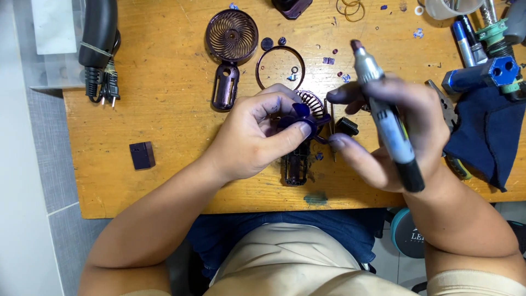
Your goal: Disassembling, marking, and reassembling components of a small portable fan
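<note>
Small purple fan held over near middle of wooden worktop. Blue blades pinched by left hand, grip closed on fan. Thick marker pen clasped in right hand; thin metal pin nipped by same fingertips, touching fan. Round fan grille and ring laid farther back. Tiny loose parts scattered nearby. Risk: pin could be dropped, since right hand is crowded by pen. Blades could be bent if squeezed hard.
</note>
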